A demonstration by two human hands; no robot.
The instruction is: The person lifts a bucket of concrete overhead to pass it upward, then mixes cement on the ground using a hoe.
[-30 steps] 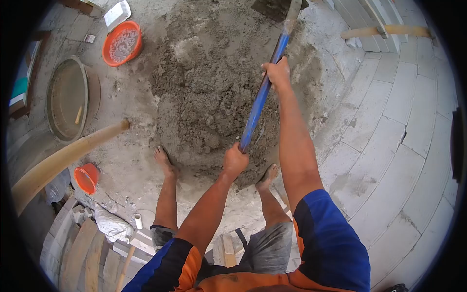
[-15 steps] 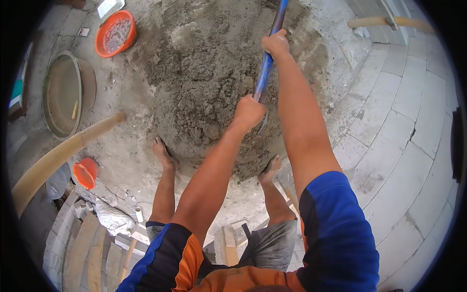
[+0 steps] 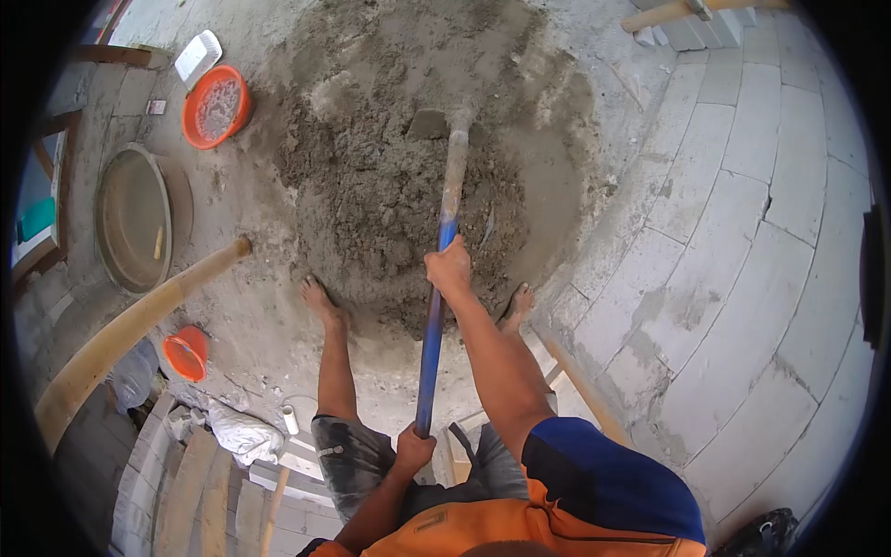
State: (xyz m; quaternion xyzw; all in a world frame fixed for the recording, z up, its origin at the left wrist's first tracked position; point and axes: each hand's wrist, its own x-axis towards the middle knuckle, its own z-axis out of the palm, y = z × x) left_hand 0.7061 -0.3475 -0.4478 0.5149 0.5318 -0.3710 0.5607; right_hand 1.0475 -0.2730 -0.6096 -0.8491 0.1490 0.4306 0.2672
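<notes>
A long hoe with a blue-painted handle (image 3: 433, 343) runs from my lap out to a heap of wet grey mortar (image 3: 362, 186). My right hand (image 3: 450, 267) is wrapped round the middle of the handle. Lower down, close to my shorts, my left hand (image 3: 414, 449) grips the handle's near end. The hoe's head (image 3: 431, 124) rests in the far part of the heap, its blade partly hidden by mortar. My bare feet stand on either side of the heap's near edge.
On the left are an orange basin (image 3: 216, 108) of cloudy water, a large round tub (image 3: 130, 218), a small orange bucket (image 3: 187, 354) and a bamboo pole (image 3: 139, 334). A block wall (image 3: 733, 269) curves along the right. Boards and a white sack (image 3: 243, 433) lie lower left.
Both hands have come down and back toward my body, the left to the handle's end. The handle swung from leaning right to nearly straight ahead, and the head now shows in the mortar.
</notes>
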